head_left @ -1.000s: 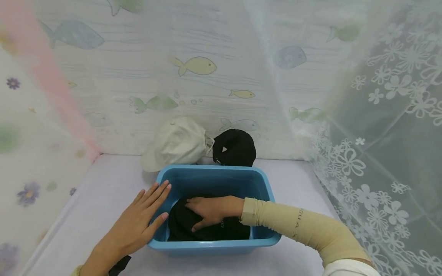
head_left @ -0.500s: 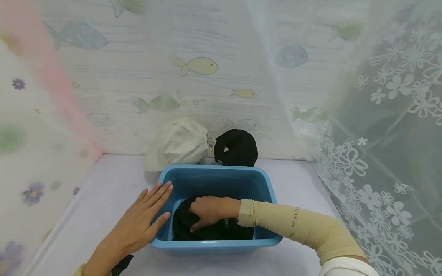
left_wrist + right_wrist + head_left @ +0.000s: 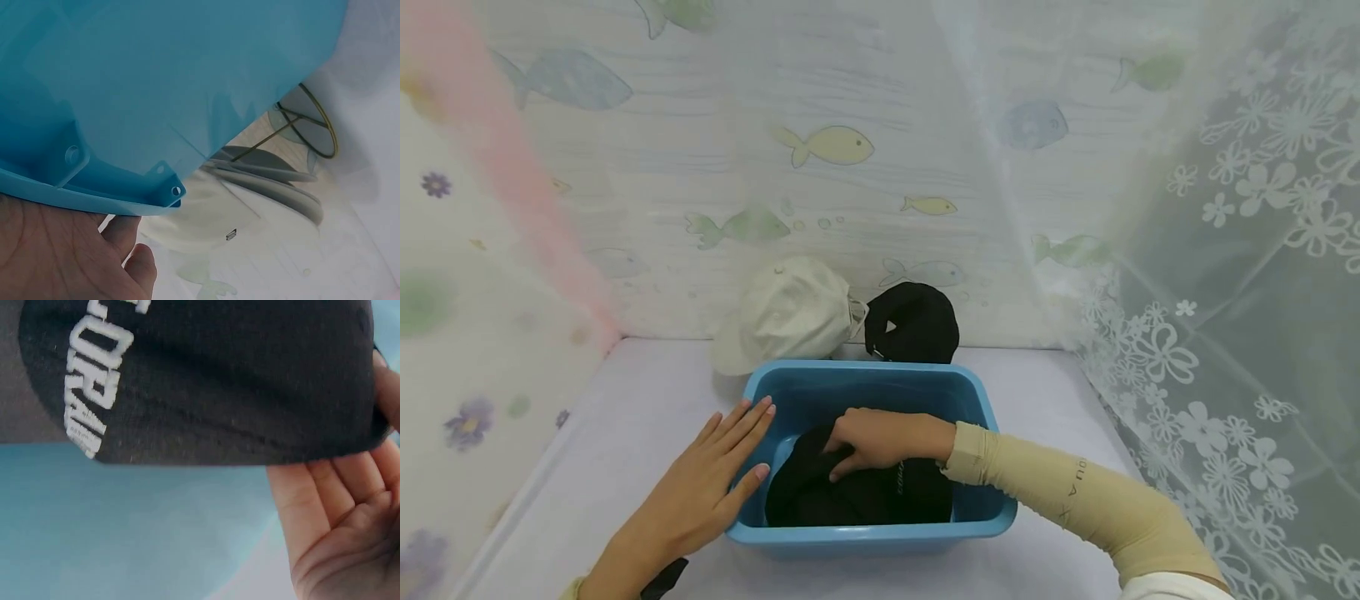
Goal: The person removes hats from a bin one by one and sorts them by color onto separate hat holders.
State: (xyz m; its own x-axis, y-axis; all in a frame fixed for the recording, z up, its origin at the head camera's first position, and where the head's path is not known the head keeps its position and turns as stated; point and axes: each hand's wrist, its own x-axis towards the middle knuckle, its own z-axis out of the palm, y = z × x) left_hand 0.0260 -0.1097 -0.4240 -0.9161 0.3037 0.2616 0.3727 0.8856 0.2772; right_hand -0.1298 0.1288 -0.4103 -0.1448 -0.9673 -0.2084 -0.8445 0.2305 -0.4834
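Low in the middle of the head view sat a blue plastic bin (image 3: 981,400) on the bench (image 3: 625,400), with a black cap (image 3: 857,500) lying inside on its floor. Reached into the bin with the right hand (image 3: 880,440), fingers curled over the cap's upper edge and pinching the fabric; seen from the right wrist as a soft black crown with white stitched lettering (image 3: 94,381), thumb and fingers (image 3: 325,494) closing round its rim. Left hand (image 3: 700,492) lay spread flat, fingers straight, pressed against the bin's left wall and rim, gripping nothing.

Judged light and floppy, the cap: cloth crown likely to crumple under a squeeze, brim probably the one stiff part. Best taken at the brim or along the rim seam, not at the slack crown. Not slippery, not fragile. Bin also light, so apt to slide without the bracing palm.

Behind the bin, toward upper middle, rested a cream cap (image 3: 786,312) and another black cap (image 3: 917,321), touching each other against the fish-patterned backdrop (image 3: 831,143).
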